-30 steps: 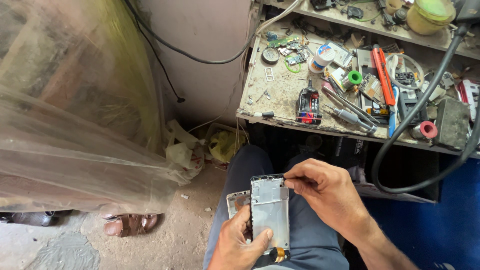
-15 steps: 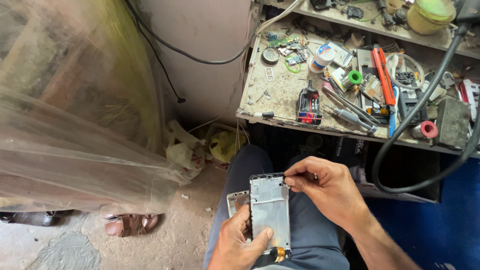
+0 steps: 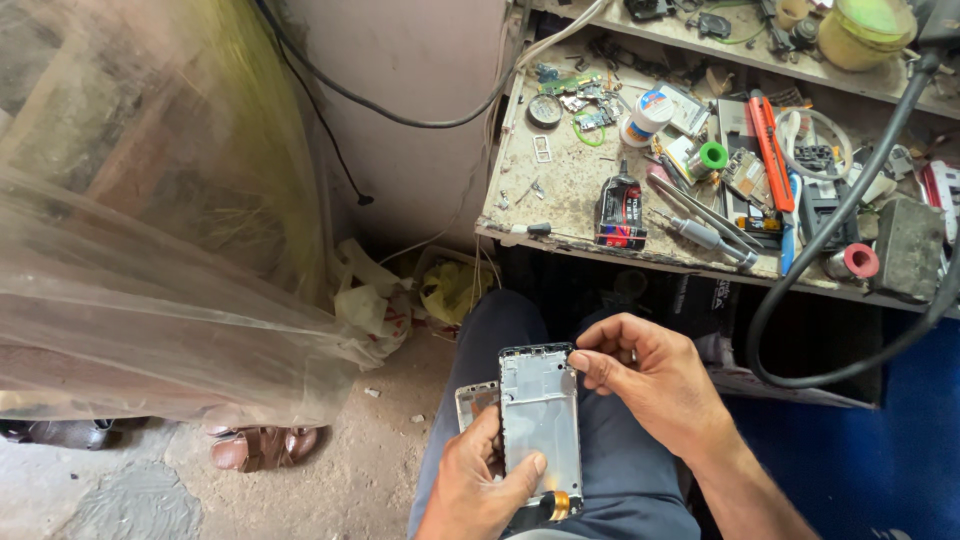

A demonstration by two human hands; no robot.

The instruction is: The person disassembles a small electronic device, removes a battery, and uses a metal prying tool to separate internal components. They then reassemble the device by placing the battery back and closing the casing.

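Note:
A silver phone frame (image 3: 541,420) with its inner side up lies over my lap. My left hand (image 3: 483,482) grips it from below, thumb on its lower edge. A second, smaller frame piece (image 3: 475,400) shows behind it on the left. My right hand (image 3: 655,378) pinches at the frame's upper right corner with thumb and forefinger. Whether something tiny sits between those fingertips is too small to tell.
A cluttered workbench (image 3: 560,190) stands ahead with a black glue tube (image 3: 622,210), screwdrivers (image 3: 705,235), an orange cutter (image 3: 772,140), tape rolls and circuit parts. A thick black cable (image 3: 800,270) loops on the right. Clear plastic sheeting (image 3: 150,250) hangs on the left above sandals (image 3: 255,445).
My hands and the frame hold almost the same place. The right fingertips stay pinched at the upper right corner with only a slight shift.

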